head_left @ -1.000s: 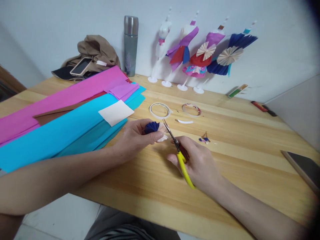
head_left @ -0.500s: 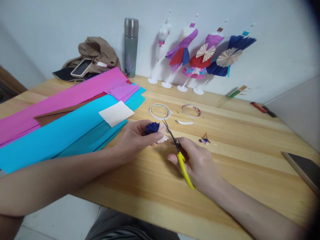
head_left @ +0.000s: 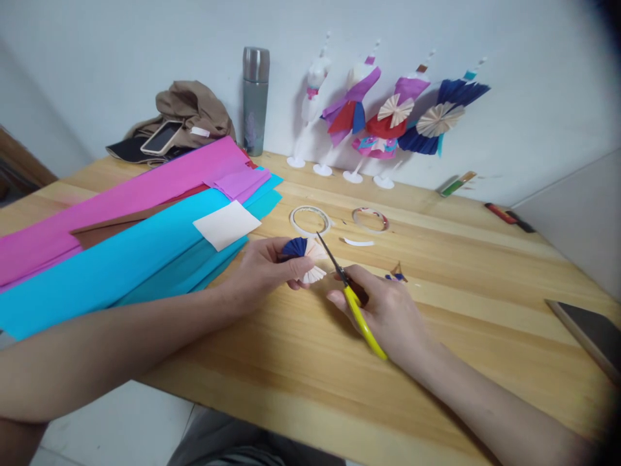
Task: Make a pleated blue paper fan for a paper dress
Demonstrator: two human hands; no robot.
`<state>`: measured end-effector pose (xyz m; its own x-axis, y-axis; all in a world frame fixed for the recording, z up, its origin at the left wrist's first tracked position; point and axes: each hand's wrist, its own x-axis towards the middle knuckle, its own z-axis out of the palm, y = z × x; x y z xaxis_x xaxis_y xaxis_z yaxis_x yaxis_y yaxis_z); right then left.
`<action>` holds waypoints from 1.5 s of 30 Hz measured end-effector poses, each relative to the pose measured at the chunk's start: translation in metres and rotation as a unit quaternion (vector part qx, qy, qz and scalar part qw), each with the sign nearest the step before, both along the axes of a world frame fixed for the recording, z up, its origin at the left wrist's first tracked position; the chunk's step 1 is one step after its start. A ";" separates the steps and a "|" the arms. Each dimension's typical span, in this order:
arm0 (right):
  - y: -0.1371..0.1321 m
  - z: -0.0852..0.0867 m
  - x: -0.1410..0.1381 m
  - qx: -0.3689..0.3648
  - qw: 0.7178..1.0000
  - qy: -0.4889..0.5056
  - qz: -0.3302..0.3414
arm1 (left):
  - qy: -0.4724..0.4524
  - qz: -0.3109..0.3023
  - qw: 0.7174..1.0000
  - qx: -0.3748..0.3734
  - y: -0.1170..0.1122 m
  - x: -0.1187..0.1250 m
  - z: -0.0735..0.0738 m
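My left hand (head_left: 262, 272) pinches a small pleated paper fan (head_left: 301, 256), dark blue on top and cream below, just above the wooden table (head_left: 436, 336). My right hand (head_left: 388, 310) is wrapped round yellow-handled scissors (head_left: 350, 299). The blades point up and left, with their tips right beside the fan's cream edge. Small paper scraps (head_left: 396, 274) lie on the wood right of the scissors.
Long sheets of cyan (head_left: 121, 265) and pink crepe paper (head_left: 111, 200) and a white square (head_left: 226, 224) cover the left. Two tape rolls (head_left: 310, 220) lie ahead. Behind stand a flask (head_left: 255, 100), several paper-dressed mannequins (head_left: 388, 123), and a phone on clothes (head_left: 165, 136). A tablet (head_left: 589, 333) sits at right.
The fan has been turned slightly in my left hand, so more of its cream pleats show. The scissors stay beside it. The camera tilted down a little.
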<state>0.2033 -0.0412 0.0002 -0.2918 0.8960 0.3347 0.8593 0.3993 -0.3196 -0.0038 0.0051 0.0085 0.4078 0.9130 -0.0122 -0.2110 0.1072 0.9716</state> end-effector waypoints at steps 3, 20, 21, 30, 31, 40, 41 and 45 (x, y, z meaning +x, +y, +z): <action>0.003 0.002 0.001 -0.026 1.000 0.001 -0.017 | 0.023 -0.023 0.999 -0.007 0.000 0.000 -0.001; -0.010 -0.001 -0.012 -0.116 0.892 0.433 0.051 | 0.185 -0.212 0.959 0.021 -0.008 0.002 0.008; -0.010 0.001 -0.013 -0.116 0.893 0.430 0.066 | 0.192 -0.224 0.955 0.028 -0.009 0.002 0.009; -0.011 0.005 -0.019 -0.087 0.926 0.358 0.081 | 0.218 -0.218 0.950 0.059 -0.008 -0.001 0.007; -0.011 0.005 -0.019 -0.088 0.926 0.360 0.076 | 0.215 -0.209 0.952 0.057 -0.008 -0.001 0.007; -0.010 0.002 -0.020 -0.087 0.894 0.440 0.012 | 0.100 -0.144 0.983 -0.062 -0.007 0.001 0.001; -0.008 0.001 -0.019 -0.079 0.889 0.450 -0.001 | 0.077 -0.138 0.984 -0.076 -0.006 0.001 -0.001; -0.005 0.002 -0.018 -0.049 0.882 0.466 -0.039 | 0.055 -0.166 0.982 -0.069 -0.004 -0.001 -0.004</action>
<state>0.1852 -0.0463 0.0017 0.1335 0.9392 0.3164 0.2276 0.2817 -0.9321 -0.0050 0.0010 0.0041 0.6722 0.7165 -0.1865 -0.0365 0.2836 0.9582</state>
